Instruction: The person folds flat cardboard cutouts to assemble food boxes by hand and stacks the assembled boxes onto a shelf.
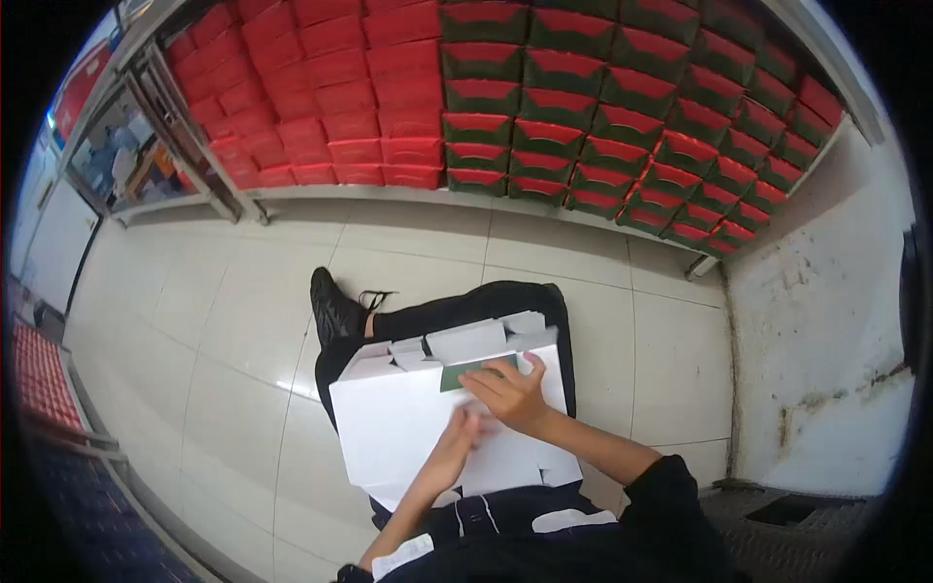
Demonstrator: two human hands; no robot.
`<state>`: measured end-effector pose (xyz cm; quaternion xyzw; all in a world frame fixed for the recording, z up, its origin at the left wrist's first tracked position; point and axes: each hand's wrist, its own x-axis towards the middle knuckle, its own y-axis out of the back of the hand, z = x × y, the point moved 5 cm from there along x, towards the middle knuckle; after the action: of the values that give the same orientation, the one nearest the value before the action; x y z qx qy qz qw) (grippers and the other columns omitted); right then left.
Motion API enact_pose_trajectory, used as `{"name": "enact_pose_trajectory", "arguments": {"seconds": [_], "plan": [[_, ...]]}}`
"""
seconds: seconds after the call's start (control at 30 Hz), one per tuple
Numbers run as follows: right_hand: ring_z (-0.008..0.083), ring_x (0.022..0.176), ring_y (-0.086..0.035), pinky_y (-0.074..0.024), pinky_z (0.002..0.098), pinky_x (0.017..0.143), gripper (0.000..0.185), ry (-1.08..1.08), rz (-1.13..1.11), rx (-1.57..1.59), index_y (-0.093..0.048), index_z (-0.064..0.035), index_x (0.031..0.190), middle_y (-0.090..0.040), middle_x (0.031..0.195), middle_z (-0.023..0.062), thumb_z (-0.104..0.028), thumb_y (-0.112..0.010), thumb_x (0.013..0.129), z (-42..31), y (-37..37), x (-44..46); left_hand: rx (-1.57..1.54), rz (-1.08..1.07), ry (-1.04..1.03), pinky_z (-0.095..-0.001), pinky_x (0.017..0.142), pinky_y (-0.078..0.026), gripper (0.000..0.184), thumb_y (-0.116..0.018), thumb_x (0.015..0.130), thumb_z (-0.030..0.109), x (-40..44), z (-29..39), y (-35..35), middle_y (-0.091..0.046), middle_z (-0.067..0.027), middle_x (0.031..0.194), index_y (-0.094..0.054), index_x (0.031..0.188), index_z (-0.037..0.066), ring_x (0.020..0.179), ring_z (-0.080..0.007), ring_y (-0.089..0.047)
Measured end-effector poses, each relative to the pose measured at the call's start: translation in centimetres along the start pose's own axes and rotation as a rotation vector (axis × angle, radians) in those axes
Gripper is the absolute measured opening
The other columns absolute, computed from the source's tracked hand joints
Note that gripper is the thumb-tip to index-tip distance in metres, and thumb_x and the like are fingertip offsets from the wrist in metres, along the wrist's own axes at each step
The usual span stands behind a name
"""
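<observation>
A white sheet of cut cardboard [389,423] with flaps along its far and near edges lies across my lap. At its far edge is a dark green panel [451,377]; whether it is a separate piece or part of the cardboard I cannot tell. My right hand [515,396] rests over this panel, its fingers stretched out and apart, covering part of the green. Just nearer to me, my left hand [455,452] is above the white cardboard, with its fingers smeared by motion. Nothing can be made out in it.
Ahead, a metal rack [389,199] holds stacked red boxes [321,97] and dark green and red boxes [603,112]. A stained white panel [826,321] stands at right. More red items [44,374] sit at far left. My shoe [337,306] rests on the tiled floor [233,330].
</observation>
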<state>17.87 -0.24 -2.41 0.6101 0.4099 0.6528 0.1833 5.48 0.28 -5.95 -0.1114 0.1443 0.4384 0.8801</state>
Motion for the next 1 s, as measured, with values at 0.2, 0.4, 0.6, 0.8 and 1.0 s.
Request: {"name": "enact_pose_trajectory", "arguments": {"seconds": [0.2,0.4,0.6,0.8,1.0], "plan": [[0.0161,0.094,-0.058,-0.0172,0.0524,0.094,0.03,0.081,0.199,-0.008,-0.059,-0.0159,0.108,-0.063,0.099,0.0009,-0.017,-0.06,0.079,-3.3,6.2,-1.1,-0.92,0.393,-0.387,-0.032,0.081,-0.049,0.032,-0.046,0.094,0.014,-0.2,5.1,-1.1,-0.052,-0.0089,0.108,-0.038,0.123,0.005,0.098,-0.0168,-0.055],[0.0287,0.087,-0.06,-0.041,0.0409,0.08,0.033,-0.232,0.625,0.443,-0.043,-0.0032,0.115,-0.061,0.096,0.0157,-0.002,-0.051,0.083,0.3,12.3,3.5,-0.729,0.333,-0.559,-0.0354,0.085,-0.051,0.031,-0.04,0.096,0.02,-1.7,8.3,-0.6,-0.051,-0.0101,0.116,-0.035,0.124,0.006,0.105,-0.0194,-0.055],[0.0225,0.073,-0.06,-0.0469,0.0338,0.066,0.028,0.204,0.268,0.435,-0.056,-0.008,0.096,-0.062,0.086,0.0072,0.002,-0.064,0.071,-1.3,11.4,6.1,-0.534,0.166,-0.63,-0.038,0.085,-0.051,0.028,-0.035,0.097,0.018,-2.5,11.3,0.6,-0.048,-0.0127,0.119,-0.039,0.121,0.002,0.107,-0.0231,-0.054],[0.0183,0.074,-0.058,-0.0449,0.0314,0.07,0.019,-0.04,0.46,0.339,-0.07,-0.012,0.081,-0.06,0.072,0.0004,-0.002,-0.07,0.065,-2.0,11.5,7.3,-0.425,0.089,-0.621,-0.0366,0.084,-0.05,0.036,-0.032,0.097,0.018,-1.1,10.6,-0.8,-0.047,-0.0132,0.12,-0.031,0.128,0.0,0.106,-0.0218,-0.054],[0.0186,0.085,-0.062,-0.0421,0.0346,0.083,0.02,-0.151,0.391,0.375,-0.069,-0.0069,0.093,-0.065,0.084,0.0054,-0.011,-0.066,0.074,-2.9,10.2,7.7,-0.454,0.101,-0.662,-0.031,0.086,-0.046,0.049,-0.036,0.096,0.017,-1.2,11.3,-0.2,-0.038,-0.0153,0.129,-0.013,0.138,0.007,0.112,-0.0205,-0.049]]}}
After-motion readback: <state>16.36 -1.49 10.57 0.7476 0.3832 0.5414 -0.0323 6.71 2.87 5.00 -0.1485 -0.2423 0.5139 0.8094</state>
